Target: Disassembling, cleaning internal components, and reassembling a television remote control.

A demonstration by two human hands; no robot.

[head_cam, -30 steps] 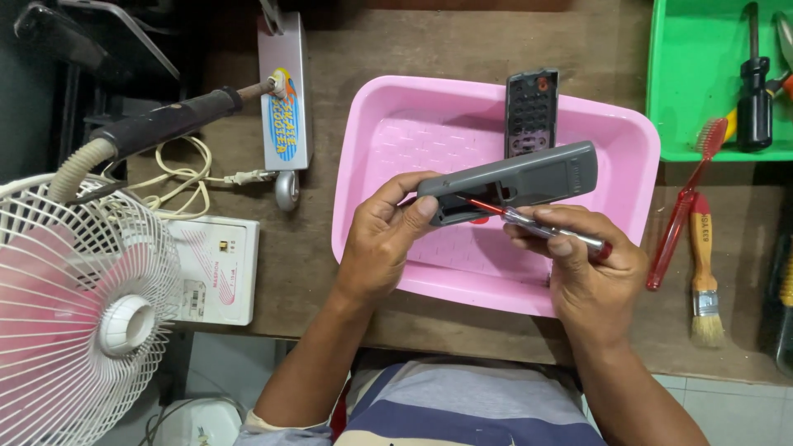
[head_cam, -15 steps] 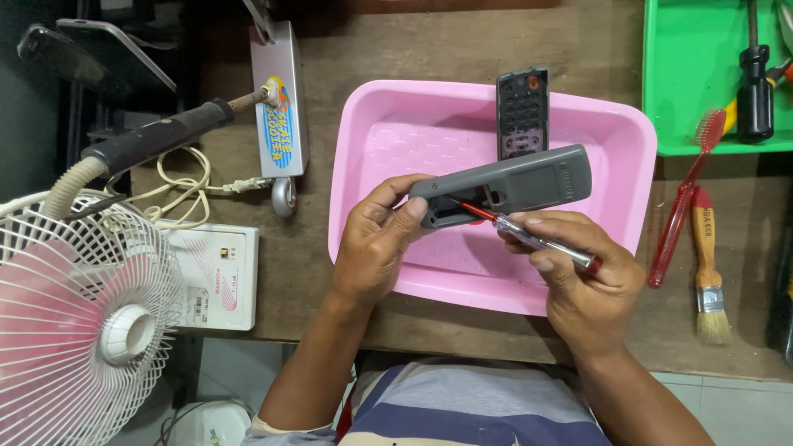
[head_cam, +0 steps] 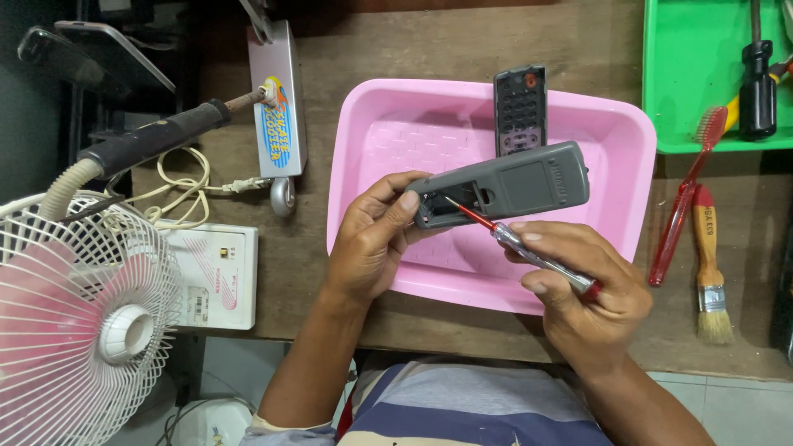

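Worn wooden bench [head_cam: 429,49], pink plastic tray [head_cam: 628,157]; left hand [head_cam: 372,239] fingers clamped grey remote body [head_cam: 512,183]; right hand [head_cam: 586,293] fingers gripped red-tipped clear-handled screwdriver [head_cam: 529,252], tip inside open compartment.

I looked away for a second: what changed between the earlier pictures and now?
Little. The right hand slid the screwdriver tip further into the grey remote's open battery bay. The left hand holds the remote over the pink tray as before; the front cover lies unmoved.
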